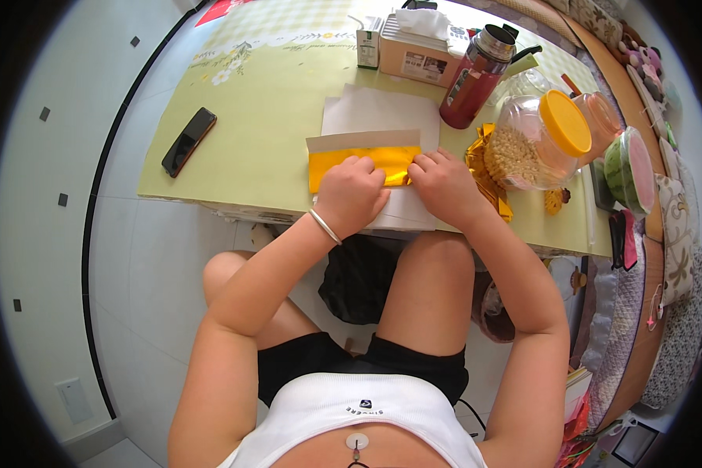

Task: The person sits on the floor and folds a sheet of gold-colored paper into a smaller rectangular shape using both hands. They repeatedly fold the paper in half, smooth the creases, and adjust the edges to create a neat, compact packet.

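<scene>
A sheet of gold foil paper (398, 160) lies at the near edge of the table, a strip of its pale back showing along the far side. My left hand (352, 193) is closed at its near edge, fingers curled over the foil. At the right end my right hand (446, 184) pinches the same sheet, thumb and fingers together. Beneath it are sheets of white paper (386, 113), partly covered by the foil and my hands. Just right of my right hand sit crumpled or folded gold foil pieces (482, 168).
A black phone (189, 142) lies at the left. Behind the paper stand a tissue box (420, 62), a small carton (368, 45) and a red thermos (472, 86). To the right are a yellow-lidded jar (515, 156) of pale pieces and a cut watermelon (629, 171).
</scene>
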Motion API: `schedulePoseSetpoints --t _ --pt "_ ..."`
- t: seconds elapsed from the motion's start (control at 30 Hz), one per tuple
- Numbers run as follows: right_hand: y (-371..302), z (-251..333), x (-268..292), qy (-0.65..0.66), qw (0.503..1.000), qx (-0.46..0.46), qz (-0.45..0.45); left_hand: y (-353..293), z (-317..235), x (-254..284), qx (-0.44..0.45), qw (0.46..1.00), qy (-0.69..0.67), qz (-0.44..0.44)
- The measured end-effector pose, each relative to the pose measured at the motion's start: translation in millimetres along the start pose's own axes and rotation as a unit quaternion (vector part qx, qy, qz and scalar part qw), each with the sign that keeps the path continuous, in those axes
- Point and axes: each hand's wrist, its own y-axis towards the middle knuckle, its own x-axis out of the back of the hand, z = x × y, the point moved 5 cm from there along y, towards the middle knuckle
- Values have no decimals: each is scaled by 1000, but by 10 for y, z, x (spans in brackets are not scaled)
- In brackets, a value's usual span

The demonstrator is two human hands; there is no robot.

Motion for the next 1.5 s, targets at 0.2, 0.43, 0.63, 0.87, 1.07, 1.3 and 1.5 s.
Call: schedulePoseSetpoints --t 0.2,0.43,0.63,0.87,1.07,1.3,1.5 --pt "-67 345 175 107 987 -66 -98 -175 -57 20 -9 997 -45 -55" --pt "-97 149 -30 411 845 -322 -120 -287 65 24 183 968 -143 -95" --pt "-197 584 -28 126 990 -14 -64 -286 149 -65 219 957 -165 -97" --pt "-239 665 -186 103 993 -56 19 -238 149 -83 219 963 -131 -87" --pt "-231 662 -184 102 992 -64 22 -222 144 -107 224 964 -114 -82" --pt "-207 657 -205 111 991 -73 29 -222 150 -141 254 958 -123 -56" --pt "-197 667 -201 123 989 -80 17 -205 135 -121 232 964 -102 -84"
